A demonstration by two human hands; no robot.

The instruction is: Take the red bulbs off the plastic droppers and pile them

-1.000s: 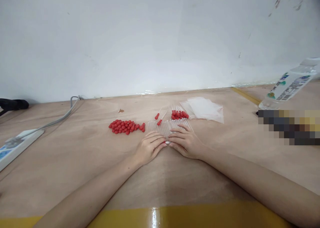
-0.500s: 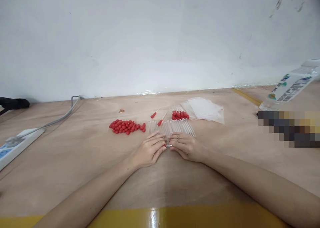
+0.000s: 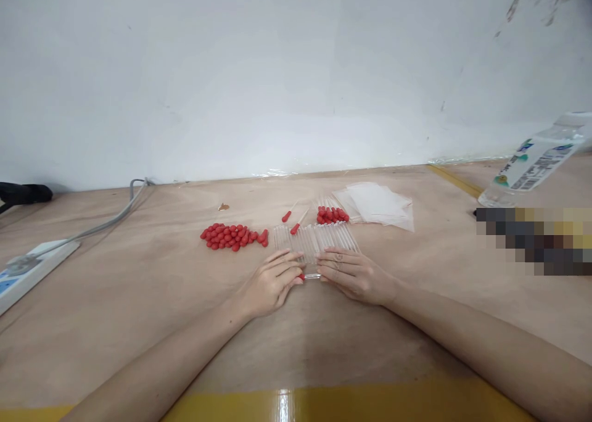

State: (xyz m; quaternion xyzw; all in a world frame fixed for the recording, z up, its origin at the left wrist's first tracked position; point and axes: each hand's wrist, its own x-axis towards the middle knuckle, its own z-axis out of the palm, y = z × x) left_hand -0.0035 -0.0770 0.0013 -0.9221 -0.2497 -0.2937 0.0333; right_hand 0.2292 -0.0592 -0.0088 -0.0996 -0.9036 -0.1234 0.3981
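Note:
My left hand (image 3: 276, 281) is closed round a red rubber dropper bulb (image 3: 302, 277), of which only a small part shows. My right hand (image 3: 356, 276) grips a clear dropper tube (image 3: 312, 276), which lies level between the two hands, its left end at the bulb. Just beyond my fingers a row of clear dropper tubes (image 3: 314, 240) lies side by side. To the left is a heap of red bulbs (image 3: 226, 235). Two droppers with bulbs fitted, one of them a red-ended dropper (image 3: 295, 229), lie behind the row. A bunch of assembled droppers (image 3: 332, 215) lies to their right.
Clear plastic bags (image 3: 379, 203) are stacked behind the tubes at the right. A plastic bottle (image 3: 531, 163) stands at the far right beside a blurred-out patch. On the left are a power strip (image 3: 41, 264) and its grey cable (image 3: 104, 226). A wall (image 3: 277, 89) rises behind the table.
Both hands have come slightly nearer to me and a little farther apart. More of the clear tube shows between them.

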